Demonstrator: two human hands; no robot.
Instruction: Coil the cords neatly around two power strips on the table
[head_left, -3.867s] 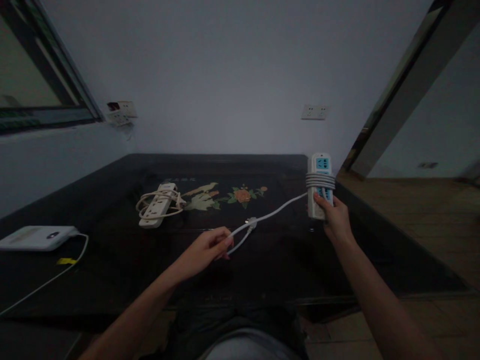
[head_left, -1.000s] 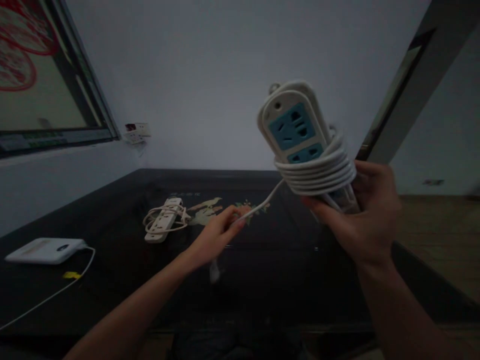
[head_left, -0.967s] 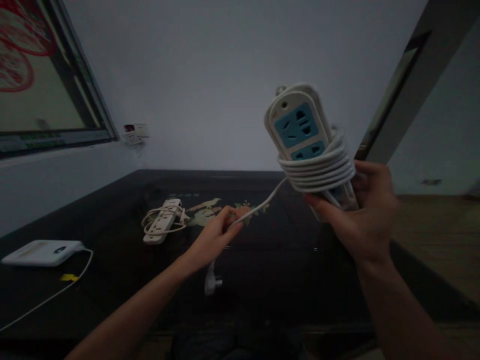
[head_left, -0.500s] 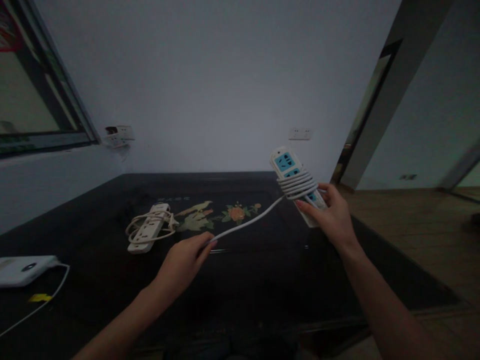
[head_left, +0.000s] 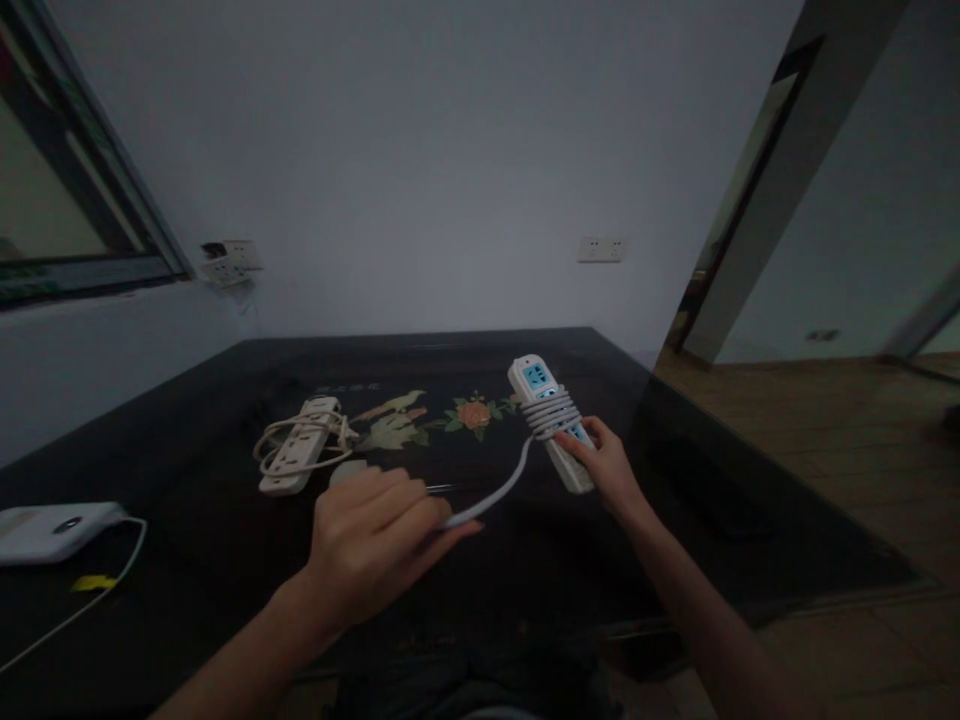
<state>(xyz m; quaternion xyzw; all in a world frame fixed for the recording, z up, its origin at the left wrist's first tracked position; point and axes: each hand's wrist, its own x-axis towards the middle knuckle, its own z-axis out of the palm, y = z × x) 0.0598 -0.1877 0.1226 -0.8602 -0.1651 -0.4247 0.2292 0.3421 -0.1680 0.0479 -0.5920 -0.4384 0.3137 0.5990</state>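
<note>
Grip (head_left: pixel 379 535), left, palm-down around cord (head_left: pixel 490 501)

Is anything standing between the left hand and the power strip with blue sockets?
Nothing visible does. Only the cord spans the gap from the left hand to the blue-socketed power strip, which the right hand holds.

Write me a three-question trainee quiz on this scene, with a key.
1. Multiple choice: the right hand holds
a) a wall outlet
b) the power strip with blue sockets
c) a yellow tag

2. True or false: the other power strip lies on the dark table, held by neither hand.

3. Fill in: the left hand grips a white ____.

Key: 1 b; 2 true; 3 cord.
</note>
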